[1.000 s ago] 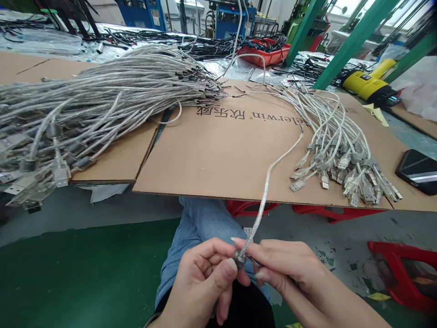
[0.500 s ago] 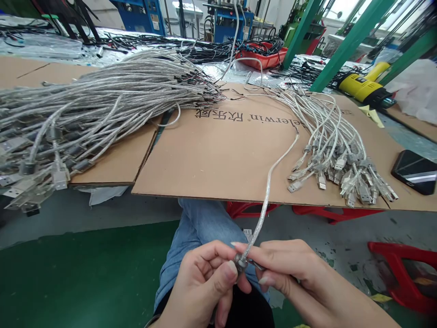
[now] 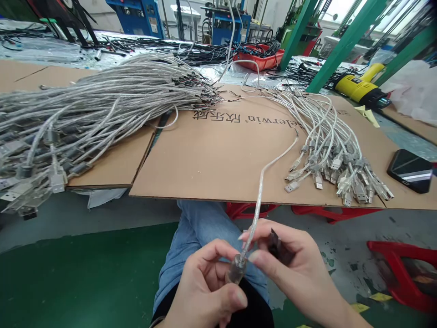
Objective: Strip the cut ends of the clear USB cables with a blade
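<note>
Large heap of silvery translucent USB cables (image 3: 85, 105) sprawls well up-left of the grip | printed brown cardboard sheet (image 3: 211, 155) lies just beyond it | smaller fan of silver plugged cables (image 3: 334, 150) up-right | black smartphone (image 3: 409, 171) far right | yellow power tool (image 3: 358, 87) beyond

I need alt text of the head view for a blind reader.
The left hand and right hand hold the plug end of a translucent cable; the right hand also grips a small dark piece. More cable bundles lie on cardboard.
</note>
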Demonstrator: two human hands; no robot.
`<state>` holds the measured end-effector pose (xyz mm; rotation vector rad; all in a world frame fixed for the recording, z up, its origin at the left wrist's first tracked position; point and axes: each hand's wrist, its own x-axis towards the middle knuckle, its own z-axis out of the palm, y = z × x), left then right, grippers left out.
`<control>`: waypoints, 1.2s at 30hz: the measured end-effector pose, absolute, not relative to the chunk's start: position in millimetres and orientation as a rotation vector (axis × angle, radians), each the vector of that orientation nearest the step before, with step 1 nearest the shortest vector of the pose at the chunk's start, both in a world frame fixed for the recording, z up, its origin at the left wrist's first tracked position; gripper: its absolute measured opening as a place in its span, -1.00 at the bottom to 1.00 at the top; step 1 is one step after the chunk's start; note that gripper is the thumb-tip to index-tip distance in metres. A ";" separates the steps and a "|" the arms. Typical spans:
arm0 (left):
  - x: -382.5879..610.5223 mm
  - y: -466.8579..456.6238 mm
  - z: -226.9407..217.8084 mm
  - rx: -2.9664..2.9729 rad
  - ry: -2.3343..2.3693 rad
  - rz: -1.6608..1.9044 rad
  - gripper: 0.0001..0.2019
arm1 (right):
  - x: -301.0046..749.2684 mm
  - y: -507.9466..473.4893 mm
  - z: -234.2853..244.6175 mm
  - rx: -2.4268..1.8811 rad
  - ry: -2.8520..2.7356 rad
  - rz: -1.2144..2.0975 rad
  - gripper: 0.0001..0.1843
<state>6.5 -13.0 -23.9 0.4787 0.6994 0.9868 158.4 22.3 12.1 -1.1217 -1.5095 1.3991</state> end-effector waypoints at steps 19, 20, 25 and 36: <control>7.3 -10.1 -22.8 0.254 0.555 0.791 -0.53 | 168.5 27.6 25.0 -1.017 -2.185 1.295 -0.70; 7.2 -10.2 -22.9 0.267 0.555 0.788 -0.53 | 168.2 27.5 26.3 -1.012 -2.194 1.282 -0.69; 7.0 -10.0 -20.6 0.342 0.575 0.789 -0.52 | 168.4 28.0 31.1 -0.967 -2.183 1.273 -0.68; 4.5 -7.9 -22.0 0.398 0.559 0.734 -0.49 | 173.1 23.5 30.6 -1.024 -2.241 1.259 -0.72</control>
